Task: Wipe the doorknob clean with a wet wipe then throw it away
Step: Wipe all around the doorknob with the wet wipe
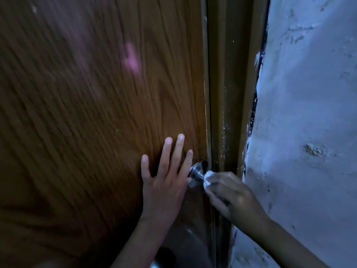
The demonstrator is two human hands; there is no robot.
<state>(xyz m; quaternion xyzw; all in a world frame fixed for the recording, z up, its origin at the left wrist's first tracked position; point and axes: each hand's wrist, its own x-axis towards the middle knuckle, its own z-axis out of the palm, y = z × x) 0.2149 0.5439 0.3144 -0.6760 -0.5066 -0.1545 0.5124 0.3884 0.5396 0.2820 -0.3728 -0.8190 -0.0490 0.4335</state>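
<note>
Lower centre of frame, my right hand [234,194] presses the crumpled white wet wipe [208,177] onto the round silver metal doorknob [197,174], fingers curled around it. My left hand [164,180] lies fingers-spread against the brown wood-grain door [87,103]. Wiping is underway; discarding remains.

Operator: person, two limbs in view | left hand [164,182]: bare, no glove, ring or watch, short trimmed nails | right hand [231,194]: bare, ungloved | forearms: bare to frame edge, no sleeve visible
</note>
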